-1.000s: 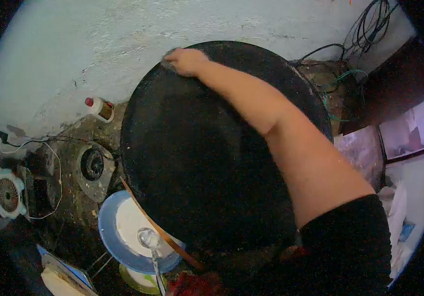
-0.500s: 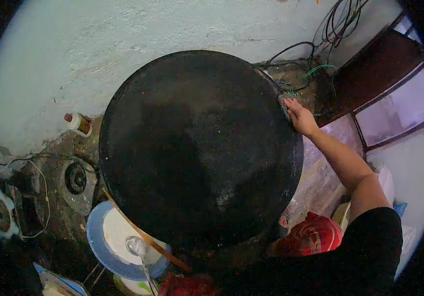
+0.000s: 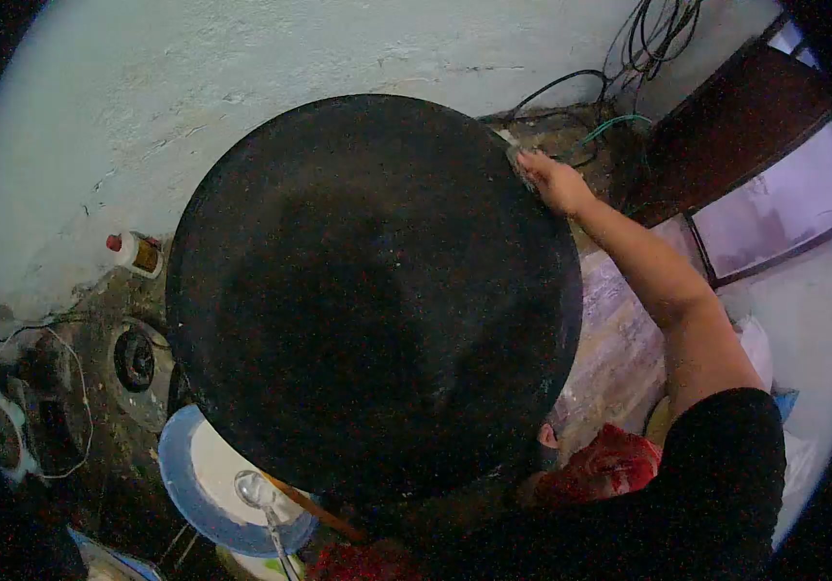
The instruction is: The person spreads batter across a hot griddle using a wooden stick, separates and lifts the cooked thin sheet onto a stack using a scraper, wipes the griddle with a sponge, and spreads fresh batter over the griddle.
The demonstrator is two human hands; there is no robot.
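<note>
A large round black griddle plate (image 3: 367, 290) fills the middle of the view. At its upper right rim is my right hand (image 3: 551, 182), fingers closed on a greyish scouring pad (image 3: 522, 167) that touches the edge. My left hand does not show. Below the plate at the lower left, a blue bowl (image 3: 179, 465) holds a white mixture, with a metal ladle (image 3: 259, 494) lying in it. A thin wooden stick (image 3: 314, 508) runs between bowl and plate.
A white bottle with a red cap (image 3: 140, 255) stands left of the plate, near the wall. Below it sits a small burner (image 3: 135, 358). A fan (image 3: 1, 431) is at the far left. Black cables (image 3: 663, 44) hang at the upper right. Red cloth (image 3: 609, 463) lies lower right.
My right hand went from the plate's upper left across to its right rim, then slid up along that rim with the pad. The view has shifted, so the plate sits further left.
</note>
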